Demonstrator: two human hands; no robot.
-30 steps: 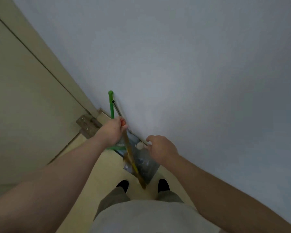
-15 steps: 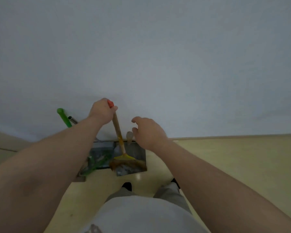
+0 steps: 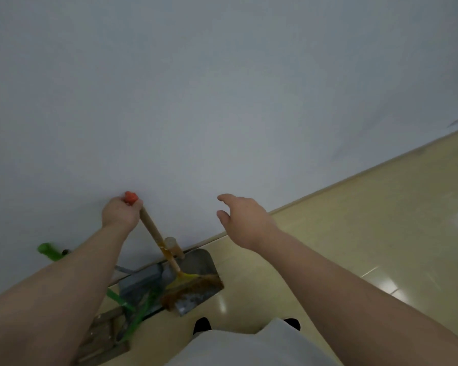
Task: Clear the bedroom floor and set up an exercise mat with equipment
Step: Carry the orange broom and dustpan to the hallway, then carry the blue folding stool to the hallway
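Swung rightward toward open floor point(image 3: 368, 233). Kept left grip point(image 3: 121, 213) clenched round broom point(image 3: 154, 229) top at the wall point(image 3: 222, 101), bristles over the dustpan point(image 3: 198, 262). Spread right grip point(image 3: 245, 220) wide, empty. Probably parked tools, sweeping done.

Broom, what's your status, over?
Left hand grips broom top. Right hand open, empty. Broom head over dustpan; green-handled tool beside.

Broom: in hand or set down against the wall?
In hand. The left hand grips the broom just under its orange cap; the right hand holds nothing. Whether the broom touches the wall: cannot tell.
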